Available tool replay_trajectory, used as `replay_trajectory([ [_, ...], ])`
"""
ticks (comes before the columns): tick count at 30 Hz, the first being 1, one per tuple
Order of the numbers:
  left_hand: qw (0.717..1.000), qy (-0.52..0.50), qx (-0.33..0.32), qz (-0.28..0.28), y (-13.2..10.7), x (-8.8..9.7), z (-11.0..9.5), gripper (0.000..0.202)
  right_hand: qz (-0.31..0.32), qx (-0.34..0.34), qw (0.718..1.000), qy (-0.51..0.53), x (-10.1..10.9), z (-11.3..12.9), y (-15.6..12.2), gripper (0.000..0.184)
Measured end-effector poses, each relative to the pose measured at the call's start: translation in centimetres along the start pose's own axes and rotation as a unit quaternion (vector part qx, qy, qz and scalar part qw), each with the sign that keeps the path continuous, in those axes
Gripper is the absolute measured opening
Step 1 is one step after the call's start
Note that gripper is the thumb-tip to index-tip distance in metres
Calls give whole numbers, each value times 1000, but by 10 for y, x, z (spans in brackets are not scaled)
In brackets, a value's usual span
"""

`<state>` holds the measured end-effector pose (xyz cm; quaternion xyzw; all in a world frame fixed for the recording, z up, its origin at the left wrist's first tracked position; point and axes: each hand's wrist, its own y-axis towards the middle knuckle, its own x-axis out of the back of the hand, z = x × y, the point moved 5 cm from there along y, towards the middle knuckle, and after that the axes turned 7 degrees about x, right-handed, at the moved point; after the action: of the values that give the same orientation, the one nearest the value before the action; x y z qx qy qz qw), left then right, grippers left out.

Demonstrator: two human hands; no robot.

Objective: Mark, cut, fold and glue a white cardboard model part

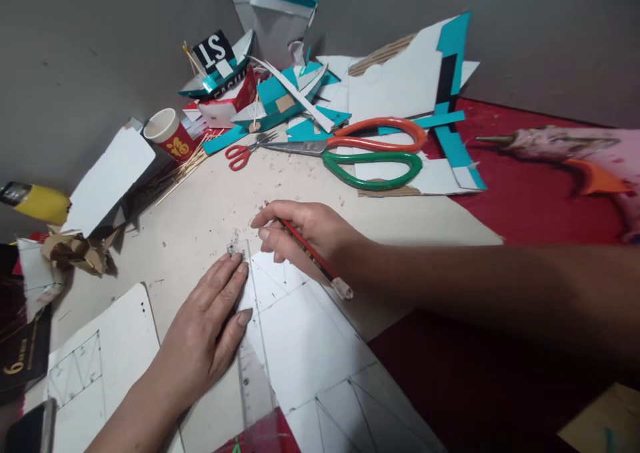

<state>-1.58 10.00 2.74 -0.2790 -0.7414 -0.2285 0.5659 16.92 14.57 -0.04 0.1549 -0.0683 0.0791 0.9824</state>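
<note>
My left hand point(210, 319) lies flat on a clear plastic ruler point(247, 373), its fingers stretched toward the ruler's far end. Under the ruler's right edge is a white sheet of paper or card point(305, 346) with pencil lines, dots and triangles drawn on it. My right hand point(313, 229) hovers over the sheet's far end, its fingers closed round a red and black pencil point(310, 249). The pencil's pale, wrapped-looking end points back toward me; its tip is hidden by the fingers.
Large scissors point(375, 153) with orange and green handles lie beyond my hands, beside small red-handled scissors point(239, 157). Cut cardboard point(395, 86), a paper cup point(167, 133) and wooden sticks stand behind. A pink glue gun point(565, 143) is right; a second drawn sheet point(120, 333) lies left.
</note>
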Motion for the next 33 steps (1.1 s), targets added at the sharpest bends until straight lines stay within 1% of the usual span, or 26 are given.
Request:
replay_trajectory([
  [3, 1000, -2, -2, -3, 0, 0, 0, 61, 0, 3, 1000, -15, 1, 2, 0, 12],
  [11, 1000, 5, -2, 18, 0, -1, 0, 59, 4, 17, 1000, -16, 1, 4, 1, 11],
  [17, 1000, 21, -8, -4, -1, 2, -2, 57, 13, 21, 1000, -12, -1, 1, 0, 15],
  [20, 1000, 24, -7, -2, 0, 1, -1, 56, 11, 18, 1000, -14, -1, 2, 1, 15],
  [22, 1000, 24, -6, 0, 0, 1, -2, 55, 13, 12, 1000, -19, 1, 5, 1, 14],
  [23, 1000, 24, -7, 0, 0, 1, -2, 55, 16, 11, 1000, -16, 2, 8, 2, 17],
  [25, 1000, 24, -9, 0, 1, 3, -3, 54, 9, 9, 1000, 5, 5, 16, 2, 29],
  [27, 1000, 26, -10, 0, 2, 4, -3, 52, -18, 11, 999, 33, 9, 25, 1, 40],
  [29, 1000, 27, -13, 0, 3, 5, -4, 51, -42, 16, 997, 55, 12, 33, -1, 46],
  [31, 999, 28, -17, -1, 4, 6, -5, 51, -39, 19, 997, 64, 12, 39, -3, 46],
  [33, 999, 26, -18, -1, 4, 6, -5, 51, -10, 3, 998, 63, 8, 43, -7, 38],
])
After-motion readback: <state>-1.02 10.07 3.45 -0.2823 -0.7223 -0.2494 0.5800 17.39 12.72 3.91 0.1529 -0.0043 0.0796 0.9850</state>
